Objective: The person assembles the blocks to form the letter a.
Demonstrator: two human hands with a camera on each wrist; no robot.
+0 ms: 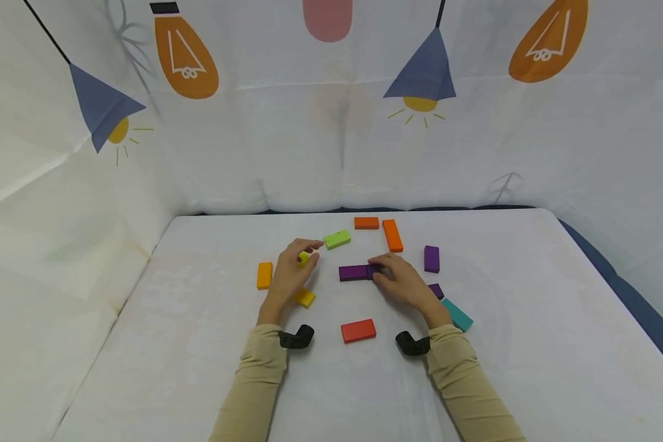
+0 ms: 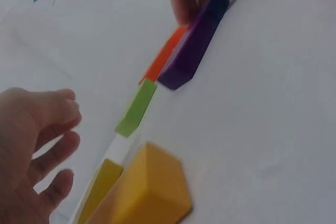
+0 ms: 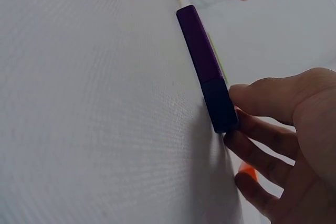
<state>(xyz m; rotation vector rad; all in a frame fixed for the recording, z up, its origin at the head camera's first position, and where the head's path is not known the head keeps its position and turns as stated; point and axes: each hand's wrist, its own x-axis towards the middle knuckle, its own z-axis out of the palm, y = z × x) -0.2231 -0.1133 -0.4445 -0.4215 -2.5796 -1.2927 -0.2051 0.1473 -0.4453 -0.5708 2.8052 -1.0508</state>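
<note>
Purple block (image 1: 355, 272) lies at mid-frame on the table (image 1: 530, 344), its right end pinched by my right hand (image 1: 403, 283). My left hand (image 1: 290, 274) curls around a small yellow block (image 1: 304, 258), just left of a green block (image 1: 337, 239). A red block (image 1: 358, 331) lies below, between my wrists.

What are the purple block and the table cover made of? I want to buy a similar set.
Purple block: probably painted wood or hard plastic; crisp edges, even colour and a dull matte face, no grain visible. Table cover: white woven fabric, judging by the fine weave showing in the right wrist view.
</note>
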